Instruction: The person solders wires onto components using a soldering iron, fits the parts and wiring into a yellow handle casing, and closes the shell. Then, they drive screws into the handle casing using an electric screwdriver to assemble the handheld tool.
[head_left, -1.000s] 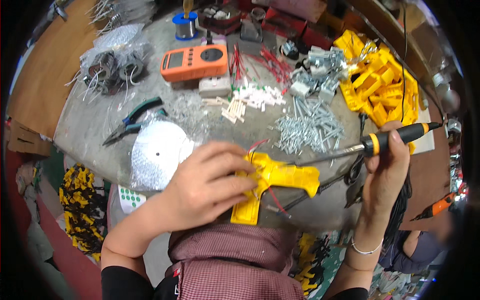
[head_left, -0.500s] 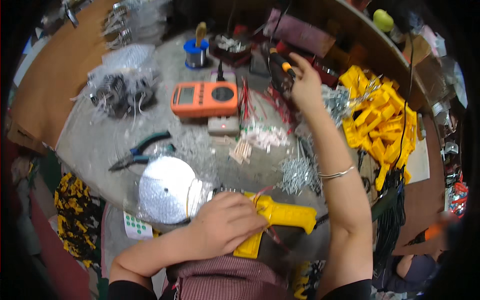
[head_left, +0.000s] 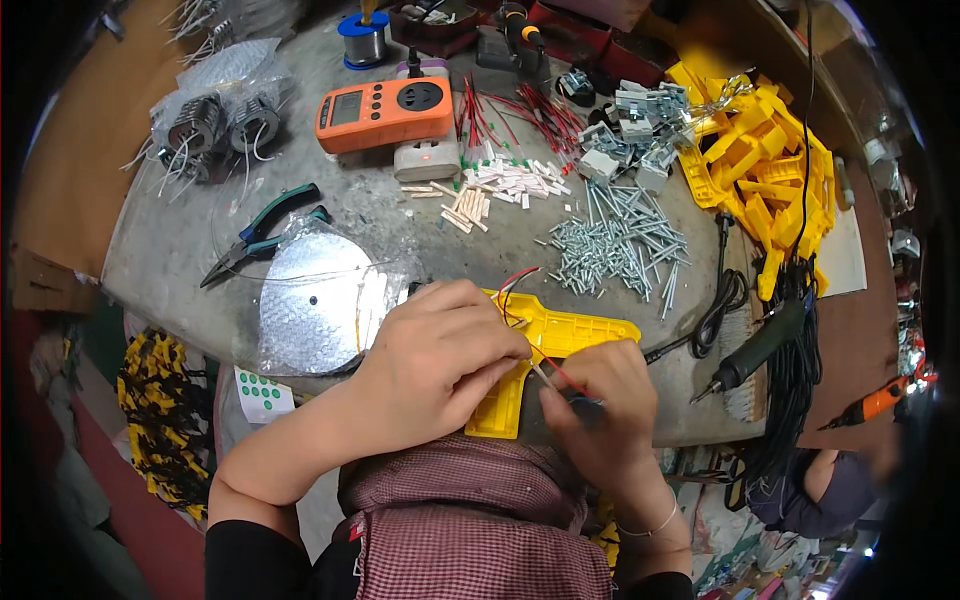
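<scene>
A yellow plastic tool housing half (head_left: 575,335) lies at the table's near edge, its hollow side up, with red and black wires (head_left: 520,280) in it. My left hand (head_left: 430,350) rests over the housing, fingers closed, thumb and forefinger pinched by the wires. What sits under its palm is hidden. Close beside it, my right hand (head_left: 605,400) is closed with thumb and forefinger together on a red wire (head_left: 562,372). A thin pale piece shows between the two hands. At the back, a soldering iron (head_left: 525,30) with a black and yellow handle stands apart from both hands.
Pliers (head_left: 262,235) and a bagged silver disc (head_left: 315,300) lie left. An orange multimeter (head_left: 385,112) stands behind. Screws (head_left: 610,245), pale sleeves (head_left: 510,180) and metal parts (head_left: 635,125) are spread around. Yellow housings (head_left: 770,170) and an electric screwdriver (head_left: 755,350) are at right.
My right hand has come back from the soldering iron at the far side to the red wire by the yellow housing. My left hand stays on the housing. The view has shifted.
</scene>
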